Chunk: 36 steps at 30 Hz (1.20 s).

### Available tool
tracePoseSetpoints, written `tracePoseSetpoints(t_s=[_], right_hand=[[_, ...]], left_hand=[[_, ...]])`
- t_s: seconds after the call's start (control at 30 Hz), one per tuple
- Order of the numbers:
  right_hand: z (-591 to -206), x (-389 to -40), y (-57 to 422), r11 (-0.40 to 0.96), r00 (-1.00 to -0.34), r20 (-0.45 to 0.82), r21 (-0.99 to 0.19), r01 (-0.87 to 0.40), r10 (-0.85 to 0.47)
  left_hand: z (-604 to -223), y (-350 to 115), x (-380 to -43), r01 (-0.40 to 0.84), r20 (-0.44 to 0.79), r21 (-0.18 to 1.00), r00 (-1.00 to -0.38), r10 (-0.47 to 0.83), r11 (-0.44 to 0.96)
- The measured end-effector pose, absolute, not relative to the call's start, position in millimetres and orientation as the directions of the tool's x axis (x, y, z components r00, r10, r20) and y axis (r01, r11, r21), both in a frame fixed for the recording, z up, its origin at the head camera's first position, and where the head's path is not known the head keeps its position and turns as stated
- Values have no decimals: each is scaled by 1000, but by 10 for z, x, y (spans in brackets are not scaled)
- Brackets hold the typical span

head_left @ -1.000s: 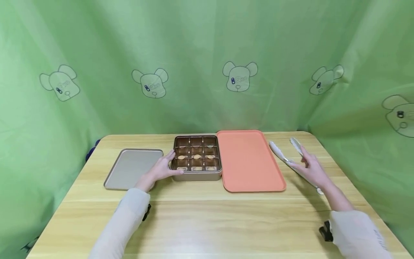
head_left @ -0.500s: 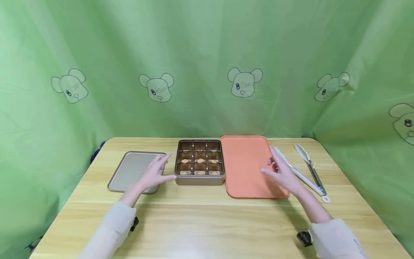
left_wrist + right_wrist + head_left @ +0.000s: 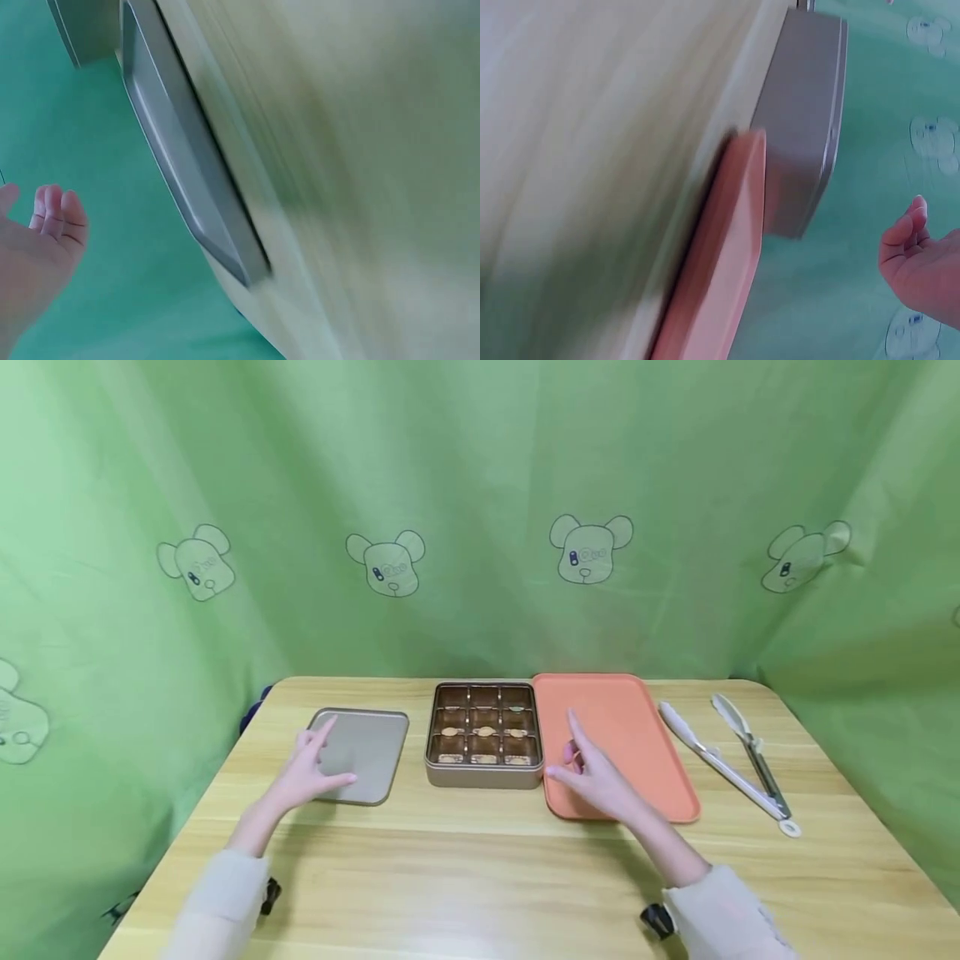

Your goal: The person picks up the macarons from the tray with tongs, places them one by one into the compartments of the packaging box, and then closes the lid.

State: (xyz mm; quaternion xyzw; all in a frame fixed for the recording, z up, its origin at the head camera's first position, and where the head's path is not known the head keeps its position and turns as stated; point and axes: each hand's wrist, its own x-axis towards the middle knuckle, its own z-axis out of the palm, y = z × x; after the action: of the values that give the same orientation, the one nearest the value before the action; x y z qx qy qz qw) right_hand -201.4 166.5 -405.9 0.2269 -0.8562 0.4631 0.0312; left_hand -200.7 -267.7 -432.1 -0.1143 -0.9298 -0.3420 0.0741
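Observation:
My left hand (image 3: 302,777) hovers at the left part of a flat taupe metal lid (image 3: 375,743), thumb and forefinger spread apart, holding nothing. In the left wrist view the lid (image 3: 176,135) shows a raised rim, with the hand (image 3: 41,247) apart from it. My right hand (image 3: 600,778) is over the front left of the coral tray (image 3: 622,727), forefinger extended and other fingers bent, nothing in its grasp. Just left of it sits a square taupe tin (image 3: 483,777) with a brown divided insert; small tan pieces show in several compartments. Its side wall (image 3: 799,112) fills the right wrist view's middle.
Metal tongs (image 3: 735,768) with pale scalloped tips lie spread on the wooden table (image 3: 465,877), right of the tray. The tray and tin stand side by side along the back edge. A green curtain (image 3: 480,443) with bear-head prints hangs behind.
My right hand has moved left, from the tongs to over the tray. My left hand has left the tin's edge and moved left to the lid. The head view has turned slightly left.

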Motion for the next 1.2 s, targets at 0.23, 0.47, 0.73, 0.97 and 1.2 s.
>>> tracePoseSetpoints(t_s=[0.23,0.47,0.73,0.97,1.2], right_hand=[[-4124,-1987,1309,462,-893,198,-798,-387,-404],[-4152,-1941,945,484,-870,162,-776,-404,-466],[-4191,-1928,486,486,-833,143,-754,-441,-535],[-4261,-1943,130,509,-799,57,-743,-435,-599],[-4442,-1999,-196,593,-794,-85,-714,-373,-602]], left_hand=[[-4431,-3089,-1874,143,118,655,-989,86,742],[-4535,-3305,-1764,71,54,630,-997,48,774],[-4656,-3428,-1716,19,-28,621,-999,46,784],[-4702,-3488,-1729,3,-76,605,-995,61,796],[-4701,-3455,-1777,27,-97,602,-990,107,798]])
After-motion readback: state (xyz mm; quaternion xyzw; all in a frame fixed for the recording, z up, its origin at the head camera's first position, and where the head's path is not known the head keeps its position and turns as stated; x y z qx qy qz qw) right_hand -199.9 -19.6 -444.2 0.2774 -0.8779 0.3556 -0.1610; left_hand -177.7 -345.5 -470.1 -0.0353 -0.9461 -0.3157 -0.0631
